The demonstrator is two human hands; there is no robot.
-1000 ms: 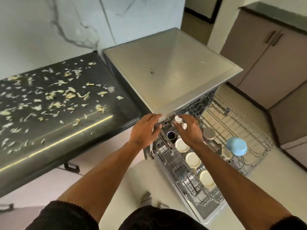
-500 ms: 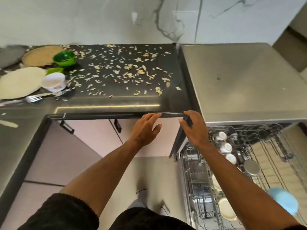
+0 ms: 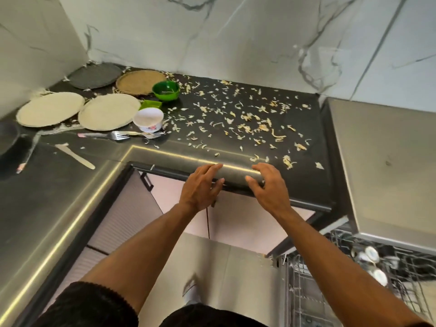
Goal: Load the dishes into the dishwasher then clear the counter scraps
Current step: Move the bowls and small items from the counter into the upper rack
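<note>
My left hand (image 3: 200, 187) and my right hand (image 3: 269, 187) hover empty, fingers spread, over the front edge of the black counter (image 3: 306, 185). Pale scraps (image 3: 247, 123) litter the counter's middle and right. At the far left lie two cream plates (image 3: 50, 109) (image 3: 108, 112), a woven brown plate (image 3: 139, 82), a dark grey plate (image 3: 94, 75), a green bowl (image 3: 166, 90), a white cup (image 3: 148, 119), forks (image 3: 113, 136) and a pale spatula (image 3: 75, 156). The open dishwasher's rack (image 3: 304, 291) with several white dishes (image 3: 371, 253) shows at bottom right.
The steel dishwasher top (image 3: 387, 166) fills the right side. A marble wall (image 3: 236, 38) backs the counter. A dark pan (image 3: 9, 138) sits at the left edge. Cabinet fronts (image 3: 122, 208) lie under the counter, with the floor and my foot (image 3: 191, 291) below.
My view has swung left from the dishwasher rack to the counter. Both hands left the rack and moved over the counter's front edge, still holding nothing.
</note>
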